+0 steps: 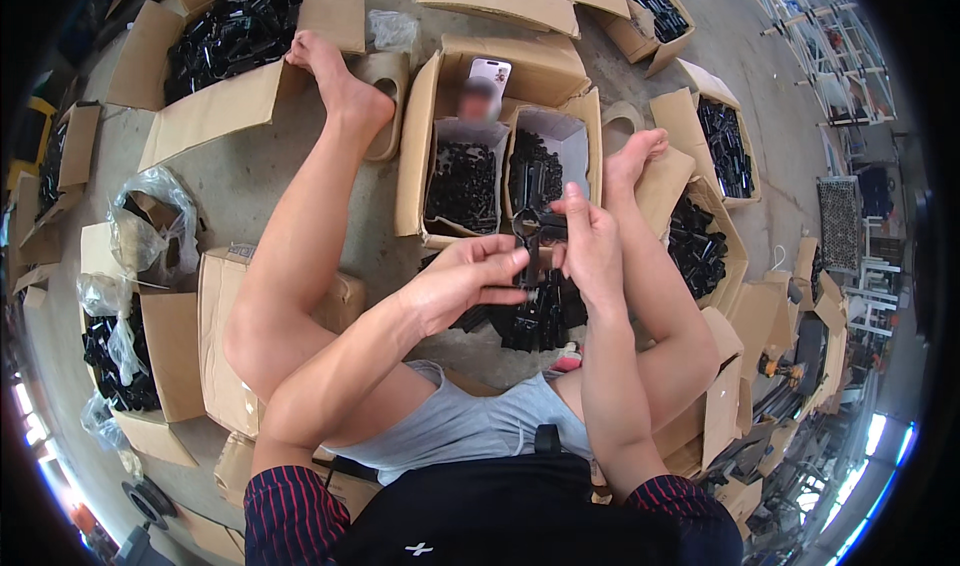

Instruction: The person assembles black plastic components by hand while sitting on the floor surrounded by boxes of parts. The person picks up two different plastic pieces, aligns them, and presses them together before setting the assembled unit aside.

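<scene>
I sit on a concrete floor with bare legs spread around a cardboard box (415, 156). Both my hands hold one small black plastic part (535, 241) above a heap of loose black parts (535, 316) between my legs. My left hand (460, 281) pinches its lower left side with fingers stretched toward the part. On the right, my right hand (590, 246) grips the same piece, thumb up along its top. The box holds two white inner compartments, the left compartment (462, 186) and the right compartment (535, 171), both filled with black parts.
A phone (489, 74) leans upright on the box's back wall. Open cartons of black parts ring me: far left carton (215, 111), right carton (725, 146), near-left carton (175, 356). Clear plastic bags (150, 216) lie at left. Metal racks (820, 26) stand at far right.
</scene>
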A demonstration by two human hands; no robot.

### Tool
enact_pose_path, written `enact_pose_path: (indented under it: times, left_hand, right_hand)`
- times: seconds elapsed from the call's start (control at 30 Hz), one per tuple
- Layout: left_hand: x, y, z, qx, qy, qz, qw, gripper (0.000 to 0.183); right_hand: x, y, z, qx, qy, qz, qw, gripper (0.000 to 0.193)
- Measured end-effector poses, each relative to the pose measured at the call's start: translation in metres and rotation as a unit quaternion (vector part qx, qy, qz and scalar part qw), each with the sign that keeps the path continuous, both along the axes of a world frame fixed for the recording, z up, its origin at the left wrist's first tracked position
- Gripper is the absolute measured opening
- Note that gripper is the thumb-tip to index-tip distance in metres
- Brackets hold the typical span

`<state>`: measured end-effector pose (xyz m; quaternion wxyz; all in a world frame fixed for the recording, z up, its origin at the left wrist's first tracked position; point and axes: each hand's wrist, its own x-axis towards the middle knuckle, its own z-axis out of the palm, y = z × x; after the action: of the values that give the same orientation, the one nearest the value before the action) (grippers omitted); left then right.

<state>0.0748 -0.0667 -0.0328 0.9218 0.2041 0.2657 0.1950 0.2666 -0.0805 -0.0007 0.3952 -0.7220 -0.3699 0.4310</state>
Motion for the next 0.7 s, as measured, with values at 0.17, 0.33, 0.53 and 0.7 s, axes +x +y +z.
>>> enact_pose_path:
  times: [0.17, 0.33, 0.53, 0.7]
  left_hand:
    - [0.007, -0.005, -0.009, 0.041, 0.02, -0.006, 0.999, 0.035]
    - [0.007, -0.005, -0.011, 0.047, 0.052, 0.002, 0.998, 0.036]
    - [0.01, -0.007, -0.006, 0.087, 0.074, 0.017, 0.993, 0.04]
    - [0.008, -0.007, -0.005, 0.095, 0.093, 0.016, 0.991, 0.044]
  right_hand:
    - [0.006, -0.006, 0.006, 0.017, -0.064, 0.03, 0.997, 0.053]
    - [0.004, -0.012, -0.002, 0.074, -0.189, 0.052, 0.978, 0.052]
    - [-0.004, -0.013, 0.002, 0.05, -0.179, 0.008, 0.983, 0.055]
    - [-0.004, -0.013, -0.002, 0.036, -0.163, 0.02, 0.986, 0.059]
